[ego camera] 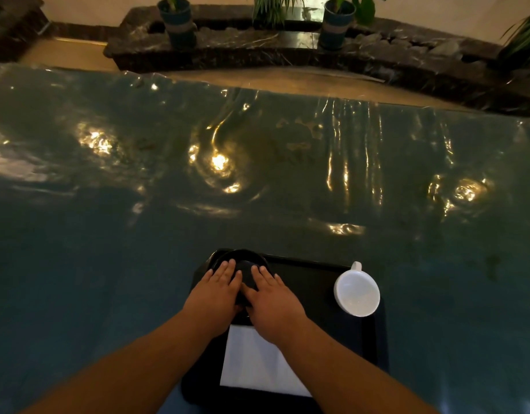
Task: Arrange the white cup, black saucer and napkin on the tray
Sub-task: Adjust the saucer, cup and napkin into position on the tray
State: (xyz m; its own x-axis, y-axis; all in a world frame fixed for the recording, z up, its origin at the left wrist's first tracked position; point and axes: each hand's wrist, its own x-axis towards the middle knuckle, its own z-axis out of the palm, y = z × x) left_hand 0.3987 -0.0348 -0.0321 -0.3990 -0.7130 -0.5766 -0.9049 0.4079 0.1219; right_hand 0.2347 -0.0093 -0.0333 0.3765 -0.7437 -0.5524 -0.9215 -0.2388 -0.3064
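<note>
A wide table under a glossy, wrinkled blue-green covering fills most of the view, its surface scattered with warm glints of lamp light; beyond its far edge runs a dark marble ledge carrying potted plants.

On the near middle of the table sits a black tray, rectangular with rounded corners, its right side reaching past the cup and its near edge close to the bottom of the view.

Two bare forearms enter from the bottom and converge over the tray's left half; the left forearm comes in from the lower left, the right from the lower right.

A white napkin lies flat on the near left part of the tray, partly covered by the right wrist.

The black saucer lies at the tray's far left corner, its far rim showing beyond the fingertips; whether it rests flat or is slightly raised cannot be told in the dim light.

The white cup stands upright at the tray's right side, handle pointing away, well apart from the saucer.

The left hand lies palm down, fingers extended and close together, on the saucer's left part; the right hand mirrors it on the right part, palm down, fingers flat and slightly spread; neither is curled, both pressing or resting on the saucer.
</note>
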